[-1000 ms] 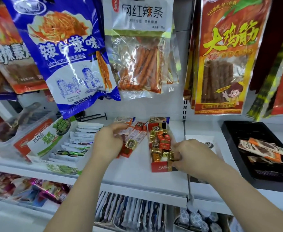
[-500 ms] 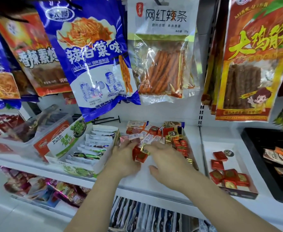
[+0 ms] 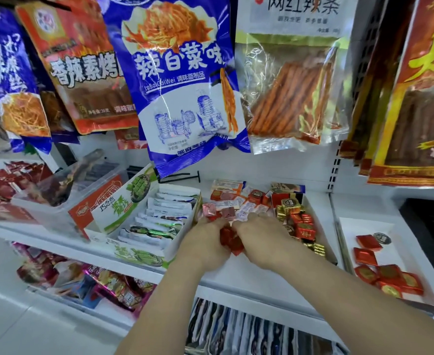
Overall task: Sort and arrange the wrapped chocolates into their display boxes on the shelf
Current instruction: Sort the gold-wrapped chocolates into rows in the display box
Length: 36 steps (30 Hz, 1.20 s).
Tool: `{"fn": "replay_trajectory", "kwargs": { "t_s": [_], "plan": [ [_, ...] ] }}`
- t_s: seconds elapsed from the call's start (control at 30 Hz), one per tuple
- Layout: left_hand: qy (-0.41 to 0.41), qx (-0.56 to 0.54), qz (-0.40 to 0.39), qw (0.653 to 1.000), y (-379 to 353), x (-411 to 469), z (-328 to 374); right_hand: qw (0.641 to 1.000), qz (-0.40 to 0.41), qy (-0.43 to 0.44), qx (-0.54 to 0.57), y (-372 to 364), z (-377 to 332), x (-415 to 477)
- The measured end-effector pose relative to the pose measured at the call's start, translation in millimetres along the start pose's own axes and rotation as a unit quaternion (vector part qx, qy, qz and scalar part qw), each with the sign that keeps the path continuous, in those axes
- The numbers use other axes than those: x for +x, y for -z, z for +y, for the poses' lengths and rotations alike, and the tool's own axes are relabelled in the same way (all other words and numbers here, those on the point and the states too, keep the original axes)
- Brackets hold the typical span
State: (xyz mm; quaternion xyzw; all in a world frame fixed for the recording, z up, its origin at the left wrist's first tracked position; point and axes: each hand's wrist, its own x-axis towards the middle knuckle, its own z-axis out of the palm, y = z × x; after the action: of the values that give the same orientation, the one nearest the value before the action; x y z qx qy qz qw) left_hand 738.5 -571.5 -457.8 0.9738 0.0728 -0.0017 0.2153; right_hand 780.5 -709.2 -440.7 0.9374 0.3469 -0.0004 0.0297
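My left hand [image 3: 205,245] and my right hand [image 3: 263,242] meet over a narrow display box on the white shelf [image 3: 249,276], both closed around a cluster of red wrapped chocolates [image 3: 232,242]. Behind them lie pink and pale wrapped chocolates [image 3: 233,210] in the same box. To the right, a second box [image 3: 330,252] holds gold and red wrapped chocolates [image 3: 298,221]. Farther right, a flat white box [image 3: 400,254] carries several red square chocolates [image 3: 387,278].
A green and white box of sachets [image 3: 154,221] stands just left of my hands, with a clear plastic bin [image 3: 64,201] beyond it. Snack bags [image 3: 182,80] hang low above the shelf. A black tray [image 3: 431,226] sits at the far right. Lower shelves hold more packets.
My right hand left the front of the gold-and-red box and moved left to join my left hand on the red chocolates. The view shifted, bringing the flat white box into sight.
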Motion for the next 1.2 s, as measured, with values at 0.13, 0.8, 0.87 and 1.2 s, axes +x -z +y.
{"fn": "replay_trajectory", "kwargs": {
  "t_s": [0.13, 0.8, 0.87, 1.2],
  "plan": [
    [0.009, 0.017, -0.021, 1.000, 6.4, -2.9, 0.2, 0.999, 0.017, 0.013, 0.050, -1.4, 2.3, -6.8],
    [-0.022, 0.061, -0.033, 0.997, 5.0, -10.7, 7.1, 0.951, 0.148, -0.161, 0.217, 2.2, 63.7, -51.6],
    [-0.021, 0.063, -0.033, 0.997, 4.6, -11.0, 7.0, 0.954, 0.168, -0.161, 0.189, -3.0, 63.2, -48.8],
    [-0.021, 0.038, -0.036, 0.998, 6.7, -14.0, 8.4, 0.959, 0.215, -0.094, 0.159, 3.6, 43.6, -42.6]
  ]
}}
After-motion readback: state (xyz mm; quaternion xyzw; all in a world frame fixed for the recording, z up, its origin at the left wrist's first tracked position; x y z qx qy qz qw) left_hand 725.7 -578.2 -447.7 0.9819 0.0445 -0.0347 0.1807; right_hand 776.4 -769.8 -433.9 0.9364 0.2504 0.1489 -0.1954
